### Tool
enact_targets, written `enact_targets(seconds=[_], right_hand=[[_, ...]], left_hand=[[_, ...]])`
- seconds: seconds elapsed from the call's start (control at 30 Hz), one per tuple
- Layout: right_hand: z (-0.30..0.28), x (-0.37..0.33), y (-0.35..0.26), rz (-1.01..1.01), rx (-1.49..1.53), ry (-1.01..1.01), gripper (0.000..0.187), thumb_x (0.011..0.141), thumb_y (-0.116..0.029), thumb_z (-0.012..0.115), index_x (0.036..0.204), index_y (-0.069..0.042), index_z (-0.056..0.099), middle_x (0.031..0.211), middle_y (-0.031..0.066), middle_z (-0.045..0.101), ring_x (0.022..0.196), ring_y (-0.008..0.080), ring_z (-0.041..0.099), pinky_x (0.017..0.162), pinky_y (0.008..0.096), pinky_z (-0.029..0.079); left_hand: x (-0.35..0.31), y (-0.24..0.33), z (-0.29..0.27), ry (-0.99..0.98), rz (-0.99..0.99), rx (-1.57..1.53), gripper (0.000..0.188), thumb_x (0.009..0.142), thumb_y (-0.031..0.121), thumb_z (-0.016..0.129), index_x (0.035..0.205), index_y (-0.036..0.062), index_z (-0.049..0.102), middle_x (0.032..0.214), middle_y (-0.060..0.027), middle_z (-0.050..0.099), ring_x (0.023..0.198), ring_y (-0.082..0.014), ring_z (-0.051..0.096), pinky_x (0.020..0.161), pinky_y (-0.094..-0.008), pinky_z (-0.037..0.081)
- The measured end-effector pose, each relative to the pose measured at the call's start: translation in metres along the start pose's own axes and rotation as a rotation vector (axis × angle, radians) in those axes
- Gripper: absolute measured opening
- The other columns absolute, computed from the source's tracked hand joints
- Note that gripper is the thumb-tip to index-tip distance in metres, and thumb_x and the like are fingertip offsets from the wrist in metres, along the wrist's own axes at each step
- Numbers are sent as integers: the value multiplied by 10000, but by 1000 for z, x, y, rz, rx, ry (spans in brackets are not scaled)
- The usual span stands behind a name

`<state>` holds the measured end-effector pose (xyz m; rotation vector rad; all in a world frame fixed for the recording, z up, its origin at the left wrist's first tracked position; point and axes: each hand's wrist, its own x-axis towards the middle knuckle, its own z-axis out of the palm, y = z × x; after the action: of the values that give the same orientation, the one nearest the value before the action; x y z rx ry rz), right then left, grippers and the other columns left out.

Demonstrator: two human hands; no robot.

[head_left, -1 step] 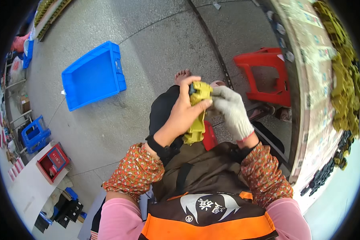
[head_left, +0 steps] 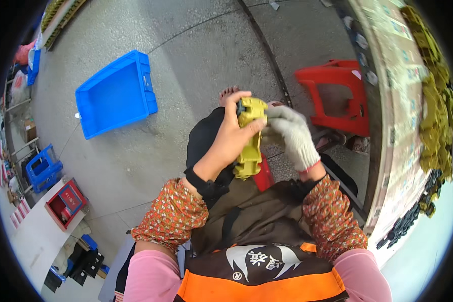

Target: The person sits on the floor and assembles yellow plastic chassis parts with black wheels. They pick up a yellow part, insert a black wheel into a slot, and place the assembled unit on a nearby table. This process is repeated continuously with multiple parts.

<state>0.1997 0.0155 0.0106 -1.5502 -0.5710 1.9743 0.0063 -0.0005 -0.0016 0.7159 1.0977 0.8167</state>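
An olive-yellow moulded plastic part (head_left: 249, 156), shaped like a toy vehicle body, is held lengthwise over my lap. My bare left hand (head_left: 232, 133) is closed round its left side, thumb across the upper face and fingers at the far end. A small dark piece (head_left: 240, 106) shows at that far end, beside my left fingers. On the part's right side, my right hand (head_left: 289, 132) in a white knit glove has its fingers bent together against the edge. Whatever those gloved fingertips pinch, if anything, is hidden.
A blue plastic bin (head_left: 118, 95) lies on the floor ahead to the left. To the right are a red stool (head_left: 337, 95) and a table (head_left: 387, 126) with similar yellow parts (head_left: 433, 121) and black pieces (head_left: 405, 224) heaped along it. A blue stool (head_left: 44, 168) stands far left.
The yellow part has turned slightly in my left hand, its upper face showing more. My gloved right fingers have shifted a little along its right side.
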Motion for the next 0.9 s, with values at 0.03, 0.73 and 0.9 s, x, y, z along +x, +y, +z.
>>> enact_targets(seconds=[0.03,0.73,0.9], right_hand=[[-10,4,-1,4,-12,87,312,934,-31,524,1190,53,681,1062,171,754,883,237,770,728,337,632],[-378,247,271,348,-1064,291,396,985,-270,607,1298,-41,686,1178,109,720,1106,294,640,931,450,526],[-349,260,259,372,-1087,226,405,1052,-284,524,1339,-56,696,1253,123,721,1133,241,645,997,382,500]], left_hand=[[2,-4,4,54,-65,-174,665,1001,241,759,1523,169,352,1390,-109,523,1238,-233,570,1032,-375,517],[113,14,-76,605,-587,-783,664,1080,265,615,1630,133,268,1365,-68,548,1171,-175,600,954,-380,553],[115,5,-65,661,-611,-752,667,1070,256,621,1629,132,278,1367,-71,551,1165,-179,606,952,-377,554]])
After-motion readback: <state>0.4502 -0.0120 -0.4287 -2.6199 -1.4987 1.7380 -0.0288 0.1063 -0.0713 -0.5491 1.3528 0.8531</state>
